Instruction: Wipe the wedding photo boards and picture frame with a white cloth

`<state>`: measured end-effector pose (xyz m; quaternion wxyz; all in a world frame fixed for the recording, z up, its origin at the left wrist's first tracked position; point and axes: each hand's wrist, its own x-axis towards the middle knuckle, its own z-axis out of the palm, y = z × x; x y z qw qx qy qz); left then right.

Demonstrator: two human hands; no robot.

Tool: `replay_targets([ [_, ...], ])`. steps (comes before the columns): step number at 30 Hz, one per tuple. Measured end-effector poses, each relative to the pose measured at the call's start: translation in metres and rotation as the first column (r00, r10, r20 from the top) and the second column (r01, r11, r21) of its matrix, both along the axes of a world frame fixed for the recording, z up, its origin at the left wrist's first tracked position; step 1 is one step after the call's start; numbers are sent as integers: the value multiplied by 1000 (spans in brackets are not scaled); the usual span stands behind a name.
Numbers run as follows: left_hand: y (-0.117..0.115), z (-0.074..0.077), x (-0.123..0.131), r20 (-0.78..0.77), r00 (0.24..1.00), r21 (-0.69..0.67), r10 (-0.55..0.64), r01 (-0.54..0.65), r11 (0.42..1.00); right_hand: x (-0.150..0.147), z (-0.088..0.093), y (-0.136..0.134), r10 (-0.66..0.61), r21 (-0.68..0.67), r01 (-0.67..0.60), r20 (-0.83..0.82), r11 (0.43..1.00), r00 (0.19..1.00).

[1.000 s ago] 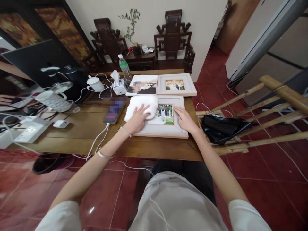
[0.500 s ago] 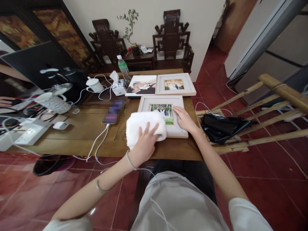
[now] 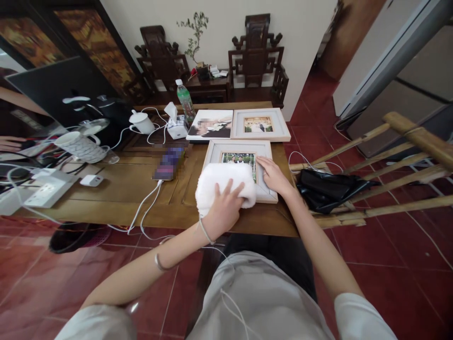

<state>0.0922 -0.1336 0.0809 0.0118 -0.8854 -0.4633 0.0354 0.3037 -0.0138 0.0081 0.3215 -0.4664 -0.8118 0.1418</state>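
My left hand (image 3: 224, 211) presses a folded white towel (image 3: 212, 189) onto the lower left of a picture frame (image 3: 268, 148). Its fingers spread over the top, and part of the hand is tucked by the towel's fold. The frame is pale with a light mat and lies flat at the table's front right. The towel covers much of its photo (image 3: 230, 157), which shows people outdoors. My right hand (image 3: 276, 177) rests on the frame's right border, fingers stretched out flat along it.
Behind lie a second framed photo (image 3: 283, 132) and a white-edged picture (image 3: 212, 136). A phone (image 3: 168, 165) with a white cable, a tissue box (image 3: 178, 128), a bottle (image 3: 186, 101) and a lidded cup (image 3: 142, 123) stand left. A bamboo chair (image 3: 417, 137) borders the right. Another person's hand (image 3: 12, 143) shows far left.
My left hand has slid the towel to the right across the frame, covering more of the photo. My right hand stays on the frame's right border. The view has shifted slightly.
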Motion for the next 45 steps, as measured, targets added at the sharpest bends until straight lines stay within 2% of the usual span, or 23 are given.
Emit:
replay_targets([
  [5,2,4,-42,-48,993,41,104,-102,994,0,-1,0,8,4,-8,8,1000,1000],
  [8,2,2,-52,-33,993,61,110,-108,992,0,-2,-1,4,-4,-5,-16,1000,1000],
  [12,5,-3,-34,23,998,57,66,-67,996,-2,0,-2,-9,-29,9,-18,1000,1000],
  [17,13,-8,12,135,985,56,-107,100,993,-3,4,-4,-25,-44,23,-31,999,999],
  [20,18,-7,22,136,981,49,-139,133,990,-3,5,-3,-17,-38,16,-27,999,999],
  [23,19,-3,11,103,990,53,-96,91,994,-1,5,-2,0,-27,-1,-18,1000,1000],
  [30,18,5,-35,-30,999,129,36,-32,991,-1,1,-2,1,-22,-2,-29,1000,1000],
  [34,44,-3,-54,-1,999,184,35,-35,982,-2,1,-3,-24,-40,22,-36,999,999],
  [39,102,-7,-63,208,973,266,104,-158,951,-1,0,-3,-5,-29,4,-38,1000,999],
  [42,131,-6,-55,221,975,278,24,-87,957,-1,-1,-2,-5,-17,5,-52,1000,999],
  [45,146,-12,-43,155,987,218,-46,11,976,0,0,-2,-10,-18,9,-44,1000,999],
])
